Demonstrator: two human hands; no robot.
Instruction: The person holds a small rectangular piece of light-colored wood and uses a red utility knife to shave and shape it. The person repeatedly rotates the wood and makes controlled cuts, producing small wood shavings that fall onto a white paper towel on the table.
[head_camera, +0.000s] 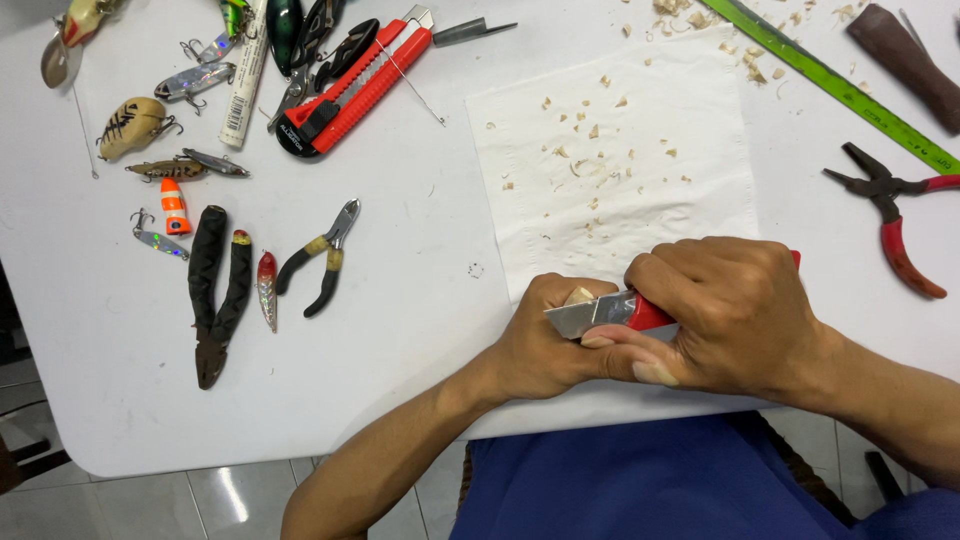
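Observation:
My right hand (735, 315) grips a red-handled utility knife (640, 312), its silver blade (572, 320) pointing left. My left hand (545, 345) is closed around a small pale piece of wood (579, 296), mostly hidden by the fingers. The blade rests against the wood, and my right thumb presses along the blade's lower edge. Both hands sit at the near edge of a white paper towel (620, 165) strewn with wood shavings.
Left on the white table (400, 300) lie several fishing lures (135, 125), black pliers (215, 290), small cutters (325, 255) and a big red utility knife (355, 85). A green ruler (840, 90) and red-handled pliers (895, 215) lie right.

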